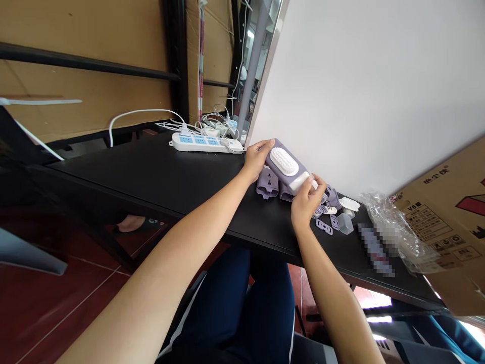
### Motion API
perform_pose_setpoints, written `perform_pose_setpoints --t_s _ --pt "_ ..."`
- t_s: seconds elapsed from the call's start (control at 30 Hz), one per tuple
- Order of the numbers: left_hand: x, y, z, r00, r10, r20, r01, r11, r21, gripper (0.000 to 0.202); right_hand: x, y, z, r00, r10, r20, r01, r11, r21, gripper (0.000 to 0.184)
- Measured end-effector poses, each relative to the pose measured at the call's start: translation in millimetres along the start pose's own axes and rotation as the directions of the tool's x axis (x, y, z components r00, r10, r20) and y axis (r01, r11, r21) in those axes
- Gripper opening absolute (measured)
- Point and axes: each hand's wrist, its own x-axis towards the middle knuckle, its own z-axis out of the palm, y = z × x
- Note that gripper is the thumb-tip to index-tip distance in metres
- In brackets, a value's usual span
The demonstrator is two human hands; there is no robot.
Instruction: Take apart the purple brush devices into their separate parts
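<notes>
A purple casing [294, 157] with a white, ridged oval panel [284, 162] on its face is held tilted above the black table. My left hand [257, 157] grips its upper left end. At its lower right end, my right hand [307, 199] has its fingers closed by a white end part [301, 181]. Below the casing stands another purple housing [267, 183] with slots. Close to my right hand lie flat purple pieces [324, 227], a translucent small box [345, 223] and a white cover [349, 204]. What the right palm covers is hidden.
A white power strip [206, 142] with plugs and tangled cables lies at the table's back. Crumpled clear plastic [394, 227] and a cardboard box [447, 227] are on the right. A white panel [364, 91] rises behind the table, and a pixelated item [375, 250] lies near its front edge.
</notes>
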Motion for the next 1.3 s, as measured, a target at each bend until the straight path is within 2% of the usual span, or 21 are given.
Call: perform_pose_setpoints --t_s 0.13,0.23,0.3,0.37,0.43,0.57,0.67,0.97,1.07,1.13,1.3 --pt "18 12 -21.6 0.981 -0.044 -0.19 0.026 0.995 -0.095 0.05 8 5 -12 1.0 -0.021 -0.018 0.021 1.0 -0.005 0.052" --pt "29 16 -34.4 0.945 -0.09 -0.315 0.028 0.98 -0.199 0.049 10 9 -16 0.995 -0.074 0.071 0.081 0.991 -0.109 0.05" --pt "32 16 -37.5 0.926 -0.141 -0.351 0.046 0.963 -0.266 0.045 9 9 -16 0.974 -0.154 0.166 0.186 0.961 -0.202 0.049" --pt "33 14 -37.9 0.912 -0.189 -0.365 0.07 0.946 -0.317 0.039 7 9 -15 0.933 -0.237 0.272 0.312 0.908 -0.28 0.048" --pt "33 12 -37.7 0.9 -0.225 -0.373 0.088 0.933 -0.35 0.034 4 7 -14 0.871 -0.284 0.401 0.426 0.843 -0.329 0.046" --pt "34 12 -38.1 0.885 -0.263 -0.385 0.104 0.916 -0.387 0.028 -1 4 -14 0.696 -0.246 0.675 0.593 0.726 -0.348 0.037" --pt "33 13 -37.9 0.885 -0.269 -0.38 0.103 0.909 -0.404 0.026 -2 1 -14 0.6 -0.22 0.769 0.662 0.676 -0.323 0.034" --pt "32 14 -36.8 0.888 -0.26 -0.379 0.1 0.914 -0.393 0.024 -3 -3 -16 0.508 -0.206 0.836 0.683 0.688 -0.246 0.029" --pt "34 13 -38.7 0.894 -0.215 -0.392 0.076 0.937 -0.342 0.028 -3 -2 -15 0.505 -0.177 0.845 0.665 0.704 -0.249 0.025" --pt "34 11 -39.7 0.906 -0.189 -0.379 0.076 0.953 -0.293 0.033 -3 -1 -15 0.531 -0.192 0.826 0.651 0.716 -0.252 0.024" --pt "30 9 -35.7 0.943 -0.165 -0.29 0.12 0.979 -0.166 0.043 -1 1 -14 0.682 -0.255 0.685 0.593 0.742 -0.314 0.034"
